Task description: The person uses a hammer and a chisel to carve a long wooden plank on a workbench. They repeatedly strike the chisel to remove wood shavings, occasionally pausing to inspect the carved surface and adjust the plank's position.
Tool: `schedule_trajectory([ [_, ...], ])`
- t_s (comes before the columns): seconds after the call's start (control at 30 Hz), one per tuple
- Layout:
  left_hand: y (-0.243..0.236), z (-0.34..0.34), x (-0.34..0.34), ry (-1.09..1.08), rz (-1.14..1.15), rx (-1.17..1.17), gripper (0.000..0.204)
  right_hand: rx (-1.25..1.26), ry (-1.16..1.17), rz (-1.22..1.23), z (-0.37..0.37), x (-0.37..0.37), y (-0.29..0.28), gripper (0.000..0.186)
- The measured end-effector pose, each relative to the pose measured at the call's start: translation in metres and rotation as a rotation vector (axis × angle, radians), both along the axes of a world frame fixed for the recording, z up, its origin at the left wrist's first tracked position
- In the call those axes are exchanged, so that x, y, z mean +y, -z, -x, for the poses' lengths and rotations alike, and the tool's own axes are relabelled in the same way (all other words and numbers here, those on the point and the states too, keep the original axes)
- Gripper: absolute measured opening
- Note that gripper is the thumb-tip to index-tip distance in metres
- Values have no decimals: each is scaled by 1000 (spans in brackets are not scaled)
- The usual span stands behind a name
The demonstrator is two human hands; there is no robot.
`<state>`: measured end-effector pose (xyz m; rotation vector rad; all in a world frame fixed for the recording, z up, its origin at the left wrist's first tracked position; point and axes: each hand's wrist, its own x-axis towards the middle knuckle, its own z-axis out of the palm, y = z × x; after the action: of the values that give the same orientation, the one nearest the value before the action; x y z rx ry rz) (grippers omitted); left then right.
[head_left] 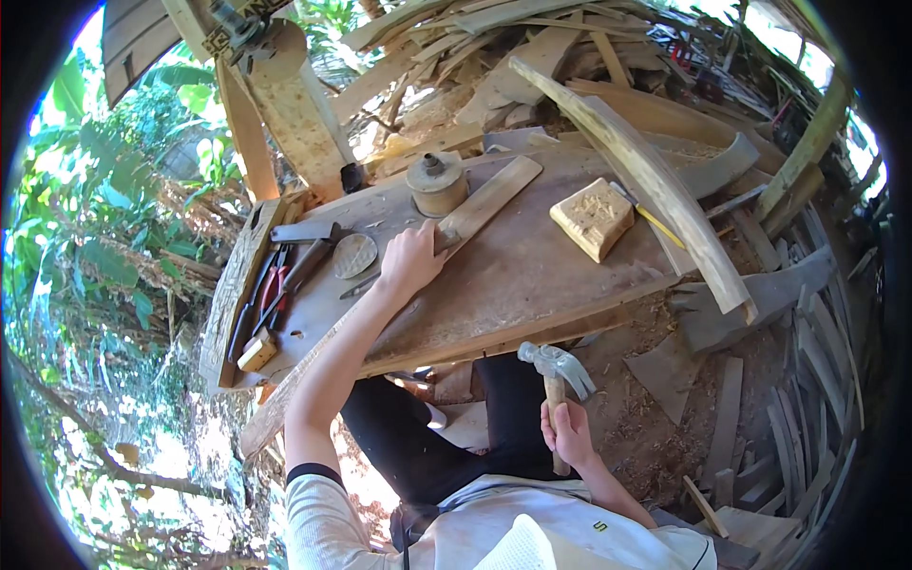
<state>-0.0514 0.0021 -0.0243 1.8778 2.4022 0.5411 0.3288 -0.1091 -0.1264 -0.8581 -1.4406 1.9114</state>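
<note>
My left hand (410,261) is closed on a long narrow wooden plank (494,195) lying diagonally across the worktable (489,304), its near end past the front edge; a small grey piece by the fingers is too hidden to name. A round tin with a spout (437,190) stands beyond it, and a flat disc (354,256) lies left of it. My right hand (567,432) grips the handle of a claw hammer (556,366), held upright in front of the table edge. A pale wooden block (591,217) sits on the right, beside a yellow pencil (655,223).
Pliers and other hand tools (275,290) lie at the table's left end. A long curved timber (641,180) crosses the right side. Scrap wood (503,57) is piled behind and to the right. A post (294,104) stands at the back left; plants lie beyond.
</note>
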Motion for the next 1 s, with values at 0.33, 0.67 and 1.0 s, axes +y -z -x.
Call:
schedule_trajectory([
  [0.33,-12,-28,-6,89,8,210,26,8,-8,16,-2,8,4,61],
  [0.67,-20,-119,33,1137,-760,133,38,17,132,25,-4,11,1,55],
  [1.0,-18,-120,56,885,-711,-295,38,24,274,25,-15,30,1,60],
])
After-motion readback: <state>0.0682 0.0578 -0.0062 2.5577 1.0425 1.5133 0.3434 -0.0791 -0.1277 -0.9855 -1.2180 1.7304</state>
